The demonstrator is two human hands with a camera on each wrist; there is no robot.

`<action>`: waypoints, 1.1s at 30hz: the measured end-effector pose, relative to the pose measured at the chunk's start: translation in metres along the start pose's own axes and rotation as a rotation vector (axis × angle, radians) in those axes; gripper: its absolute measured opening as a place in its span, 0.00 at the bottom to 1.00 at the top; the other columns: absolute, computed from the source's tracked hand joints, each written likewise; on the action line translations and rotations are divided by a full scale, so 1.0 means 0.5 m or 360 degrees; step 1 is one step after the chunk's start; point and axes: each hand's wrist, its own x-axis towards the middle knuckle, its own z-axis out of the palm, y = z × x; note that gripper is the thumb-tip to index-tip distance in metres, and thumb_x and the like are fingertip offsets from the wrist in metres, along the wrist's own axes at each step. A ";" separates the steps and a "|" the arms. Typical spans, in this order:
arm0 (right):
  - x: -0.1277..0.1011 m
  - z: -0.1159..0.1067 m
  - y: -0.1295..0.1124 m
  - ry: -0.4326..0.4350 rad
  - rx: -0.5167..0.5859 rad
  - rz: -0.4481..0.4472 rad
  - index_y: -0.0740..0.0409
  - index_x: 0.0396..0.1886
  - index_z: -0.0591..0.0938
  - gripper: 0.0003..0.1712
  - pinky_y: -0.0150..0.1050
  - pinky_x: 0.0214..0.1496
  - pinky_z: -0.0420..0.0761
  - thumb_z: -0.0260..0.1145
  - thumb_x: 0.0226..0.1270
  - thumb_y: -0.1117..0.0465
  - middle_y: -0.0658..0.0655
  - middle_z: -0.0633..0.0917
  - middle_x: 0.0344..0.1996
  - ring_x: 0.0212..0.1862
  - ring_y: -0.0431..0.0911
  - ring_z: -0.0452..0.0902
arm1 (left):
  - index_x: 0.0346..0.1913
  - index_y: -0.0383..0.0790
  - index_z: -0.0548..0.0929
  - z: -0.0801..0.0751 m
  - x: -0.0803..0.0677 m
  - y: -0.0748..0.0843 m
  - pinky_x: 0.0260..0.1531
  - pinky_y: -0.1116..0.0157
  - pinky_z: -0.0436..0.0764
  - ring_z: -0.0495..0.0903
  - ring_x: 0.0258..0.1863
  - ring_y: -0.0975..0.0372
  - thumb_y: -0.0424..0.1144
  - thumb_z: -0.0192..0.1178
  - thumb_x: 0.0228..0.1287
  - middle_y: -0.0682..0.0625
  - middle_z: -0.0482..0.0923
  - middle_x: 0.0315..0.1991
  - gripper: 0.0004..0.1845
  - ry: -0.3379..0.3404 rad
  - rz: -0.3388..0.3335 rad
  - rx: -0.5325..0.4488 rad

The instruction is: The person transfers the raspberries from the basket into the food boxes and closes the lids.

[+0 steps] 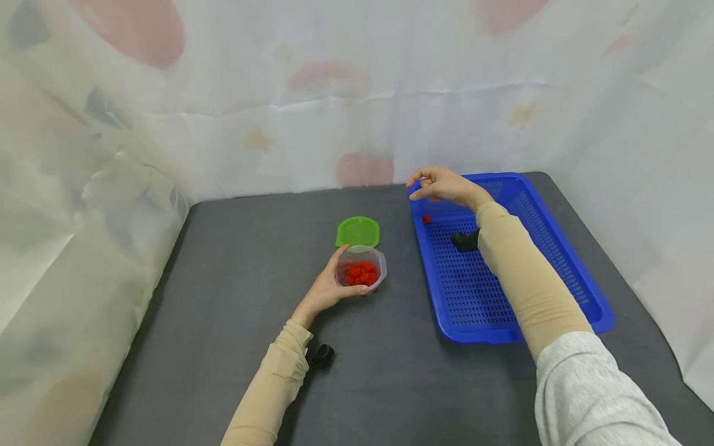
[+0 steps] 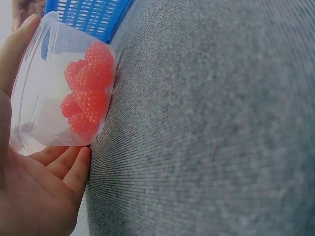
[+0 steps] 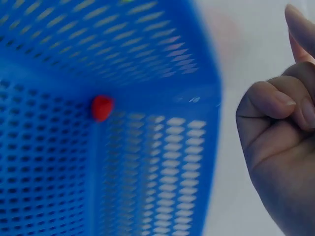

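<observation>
A clear plastic tub (image 1: pixel 382 263) stands on the dark table, and my left hand (image 1: pixel 326 288) grips its side between thumb and fingers. Several red raspberries (image 1: pixel 361 273) lie in the bottom of the tub; the left wrist view shows the raspberries (image 2: pixel 91 93) through its wall. Over the far left corner of a blue basket (image 1: pixel 433 291) is my right hand (image 1: pixel 446 187), its thumb and index finger apart and nothing visible between them. One red raspberry (image 1: pixel 426 220) sits low in that corner, also seen as a red raspberry (image 3: pixel 102 108) in the right wrist view, left of the hand.
Just behind the tub lies a green lid (image 1: pixel 358 231). The perforated basket takes up the table's right side, under my right forearm. White patterned sheeting (image 1: pixel 312 142) rises behind the table (image 1: pixel 240 266) and at both sides.
</observation>
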 end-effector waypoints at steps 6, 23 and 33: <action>-0.018 0.003 0.036 0.0195 0.0077 0.0051 0.63 0.55 0.72 0.21 0.36 0.26 0.61 0.63 0.64 0.63 0.46 0.57 0.11 0.15 0.40 0.50 | 0.73 0.52 0.47 -0.003 -0.011 0.015 0.64 0.47 0.62 0.64 0.67 0.50 0.44 0.72 0.48 0.39 0.65 0.66 0.54 0.0016 0.0005 0.0013; 0.010 0.036 0.171 0.0441 -0.0373 0.0302 0.62 0.52 0.74 0.21 0.53 0.56 0.66 0.62 0.64 0.55 0.64 0.73 0.51 0.51 0.56 0.67 | 0.73 0.54 0.47 0.008 0.018 -0.035 0.65 0.48 0.62 0.63 0.67 0.53 0.44 0.73 0.46 0.43 0.65 0.66 0.55 0.0016 -0.0019 -0.0016; 0.016 0.051 0.198 0.0459 -0.0572 0.0354 0.63 0.44 0.79 0.19 0.51 0.56 0.69 0.61 0.65 0.51 0.64 0.79 0.49 0.50 0.55 0.71 | 0.74 0.48 0.46 -0.006 -0.015 0.028 0.65 0.47 0.62 0.62 0.67 0.47 0.41 0.71 0.49 0.36 0.63 0.66 0.54 -0.0022 -0.0011 0.0004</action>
